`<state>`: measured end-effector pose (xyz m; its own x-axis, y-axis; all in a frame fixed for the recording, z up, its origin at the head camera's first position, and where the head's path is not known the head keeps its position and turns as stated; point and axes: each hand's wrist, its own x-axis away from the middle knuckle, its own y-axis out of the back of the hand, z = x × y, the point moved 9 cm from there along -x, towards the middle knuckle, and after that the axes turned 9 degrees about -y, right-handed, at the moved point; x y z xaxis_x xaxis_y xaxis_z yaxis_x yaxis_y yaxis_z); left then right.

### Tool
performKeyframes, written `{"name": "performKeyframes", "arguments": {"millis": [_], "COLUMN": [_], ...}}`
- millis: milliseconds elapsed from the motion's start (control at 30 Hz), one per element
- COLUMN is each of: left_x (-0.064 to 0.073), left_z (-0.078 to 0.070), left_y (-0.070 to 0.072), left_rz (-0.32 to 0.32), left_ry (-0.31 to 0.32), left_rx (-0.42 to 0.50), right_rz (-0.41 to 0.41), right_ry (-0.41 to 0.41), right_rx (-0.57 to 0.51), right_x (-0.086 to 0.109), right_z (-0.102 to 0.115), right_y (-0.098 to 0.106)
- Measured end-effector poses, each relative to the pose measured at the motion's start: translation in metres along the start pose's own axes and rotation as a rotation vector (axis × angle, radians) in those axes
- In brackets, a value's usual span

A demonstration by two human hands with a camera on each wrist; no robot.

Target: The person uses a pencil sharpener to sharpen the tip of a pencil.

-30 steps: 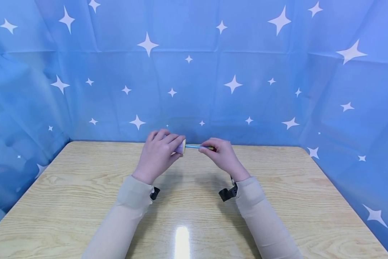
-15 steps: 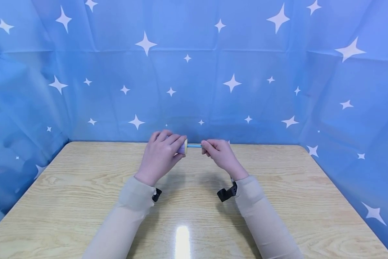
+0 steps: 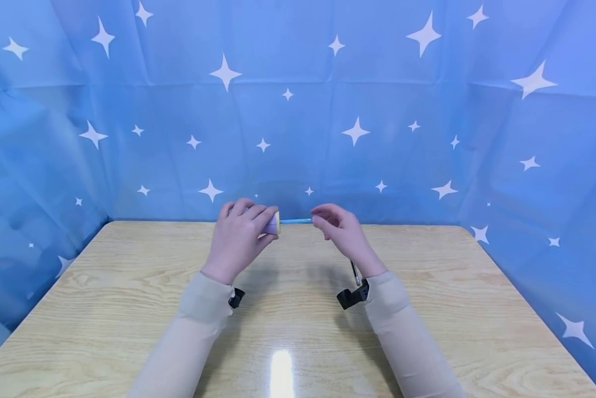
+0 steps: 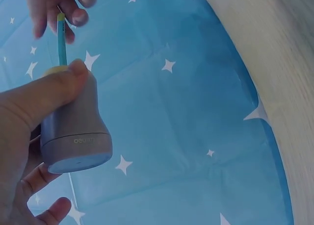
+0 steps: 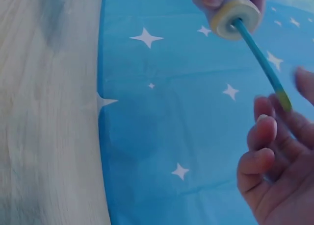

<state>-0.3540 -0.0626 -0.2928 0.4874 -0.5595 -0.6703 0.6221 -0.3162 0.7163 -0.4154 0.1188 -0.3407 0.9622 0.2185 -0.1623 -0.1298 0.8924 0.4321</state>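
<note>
My left hand grips a purple pencil sharpener with a yellow rim, held sideways above the far part of the table. A blue pencil with a yellow end sticks out of the hole in the sharpener's face. At the pencil's free end is my right hand. In the right wrist view its thumb stands apart from the pencil, and the loosely bent fingers lie beside the yellow end. The pencil's other end is hidden inside the sharpener.
Both hands are over a light wooden table, close to its far edge. A blue cloth with white stars hangs behind it and along both sides. Black wrist cameras sit under the sleeves.
My right hand first pinched the pencil, then turned with fingers curled round its end; now the thumb and fingers have loosened. My left hand and the sharpener shifted slightly left.
</note>
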Motion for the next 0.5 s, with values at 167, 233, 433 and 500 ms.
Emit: {"name": "performKeyframes", "arguments": {"millis": [167,233,433,500], "left_x": [0.002,0.001,0.001,0.001], "left_z": [0.003,0.003,0.0,-0.001], "left_y": [0.002,0.001,-0.004,-0.005], "left_rz": [-0.005,-0.007,0.002,0.0], "left_ry": [0.007,0.004,-0.011,-0.016], "left_rx": [-0.002,0.003,0.015,0.014], "right_rz": [-0.025,-0.033,-0.068,-0.063], "right_ry": [0.043,0.072,0.12,0.121], "right_rx": [0.062,0.086,0.179,0.202], "right_x": [0.003,0.004,0.005,0.005], "right_z": [0.004,0.006,0.011,0.011], "right_y": [0.001,-0.001,-0.002,-0.003]}}
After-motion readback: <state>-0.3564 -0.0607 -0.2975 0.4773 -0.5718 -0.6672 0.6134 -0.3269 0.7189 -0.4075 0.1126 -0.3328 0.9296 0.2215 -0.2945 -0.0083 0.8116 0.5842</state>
